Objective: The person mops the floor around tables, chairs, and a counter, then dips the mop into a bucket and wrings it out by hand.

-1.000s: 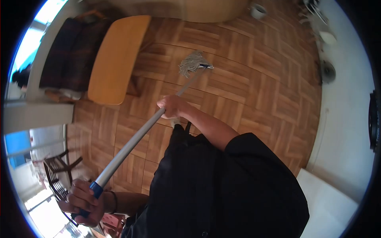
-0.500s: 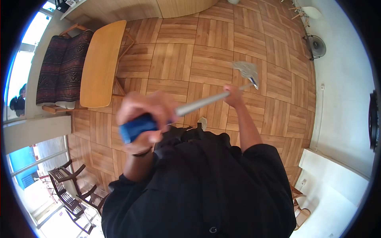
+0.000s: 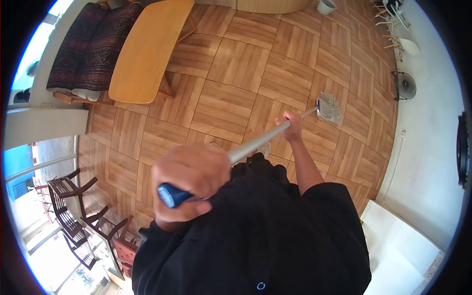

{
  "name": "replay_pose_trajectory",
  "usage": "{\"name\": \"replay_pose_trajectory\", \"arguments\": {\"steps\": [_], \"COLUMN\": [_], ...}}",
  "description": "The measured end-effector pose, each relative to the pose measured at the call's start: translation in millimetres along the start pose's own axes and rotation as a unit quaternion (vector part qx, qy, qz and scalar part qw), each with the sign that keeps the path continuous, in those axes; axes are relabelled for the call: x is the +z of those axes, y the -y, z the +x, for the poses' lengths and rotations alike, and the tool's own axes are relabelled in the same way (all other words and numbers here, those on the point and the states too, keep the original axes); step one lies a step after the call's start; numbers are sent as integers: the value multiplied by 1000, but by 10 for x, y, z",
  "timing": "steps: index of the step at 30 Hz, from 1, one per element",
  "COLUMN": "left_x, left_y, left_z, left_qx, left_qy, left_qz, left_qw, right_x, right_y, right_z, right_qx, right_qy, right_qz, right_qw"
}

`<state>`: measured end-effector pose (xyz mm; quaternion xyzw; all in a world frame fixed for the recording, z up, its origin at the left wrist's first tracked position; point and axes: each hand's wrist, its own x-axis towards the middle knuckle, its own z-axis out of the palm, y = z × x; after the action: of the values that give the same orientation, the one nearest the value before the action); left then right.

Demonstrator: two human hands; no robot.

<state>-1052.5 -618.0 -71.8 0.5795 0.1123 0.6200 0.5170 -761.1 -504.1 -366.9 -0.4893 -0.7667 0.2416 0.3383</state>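
A string mop (image 3: 258,147) with a pale metal handle slants across in front of my body. My left hand (image 3: 189,177) is wrapped round its top end, close to the camera, and the blue grip cap (image 3: 172,195) pokes out below the fingers. Farther down the shaft, my right hand (image 3: 292,126) is closed round the handle. The grey mop head (image 3: 329,107) lies spread on the wooden floor (image 3: 231,105) to the right, beyond my right hand.
At the left stand a wooden table (image 3: 147,51) and a patterned sofa (image 3: 91,49). Dark wooden chairs (image 3: 73,216) are at lower left. Along the right wall are a fan (image 3: 405,85) and a white chair (image 3: 408,46). A white bucket (image 3: 326,7) sits at the far end.
The mop head has swung to the right and a little nearer, its strands now pointing right. My left hand has moved down slightly and right. The camera view has turned and shifted.
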Motion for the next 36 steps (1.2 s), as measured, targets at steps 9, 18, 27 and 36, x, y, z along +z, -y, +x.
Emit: {"name": "replay_pose_trajectory", "arguments": {"steps": [9,18,27,36], "left_x": [-670,-175,246,736], "left_y": [-2044,-2886,-3038,-2527], "left_z": [-1400,-2274,-2545,-2559], "left_qx": [78,117,120,148], "left_qy": [-104,-162,-256,-332], "left_qz": [239,463,452,296], "left_qw": [962,864,846,883], "right_x": [2099,3325,3259,2160], "right_y": [2135,3668,3984,2994], "right_z": [403,164,-265,-491], "right_qx": [-191,-319,-303,-241], "right_qy": [124,277,402,364], "right_qz": [110,196,160,91], "right_qw": [968,885,849,895]}}
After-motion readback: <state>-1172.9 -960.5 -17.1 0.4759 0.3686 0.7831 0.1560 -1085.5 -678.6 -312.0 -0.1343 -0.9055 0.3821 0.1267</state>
